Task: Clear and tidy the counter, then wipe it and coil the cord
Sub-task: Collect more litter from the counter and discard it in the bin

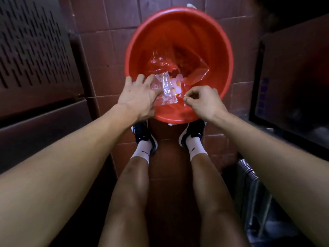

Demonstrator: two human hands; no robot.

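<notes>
1. The clear wrapper (pixel 164 90) was over the near rim of the red bucket (pixel 222 41), under the left hand (pixel 138 97), whose fingers were spread nearly straight and pressed on it rather than curled round it.
2. The right hand (pixel 203 100) hung over the same rim with fingers curled in and fingertips bunched, perhaps pinching a small yellowish scrap; too small to be sure.
3. To do this well, I judged the wrapper should be pushed clear of the rim and let fall well inside, among the clear bags (pixel 178 68) already there, so nothing slid onto the tiled floor (pixel 106 50).
4. The worktop and the cord were nowhere in view, so their state could not be told.
5. The dark cabinets at both sides were dim, and the bucket's bottom was hidden under plastic.
</notes>
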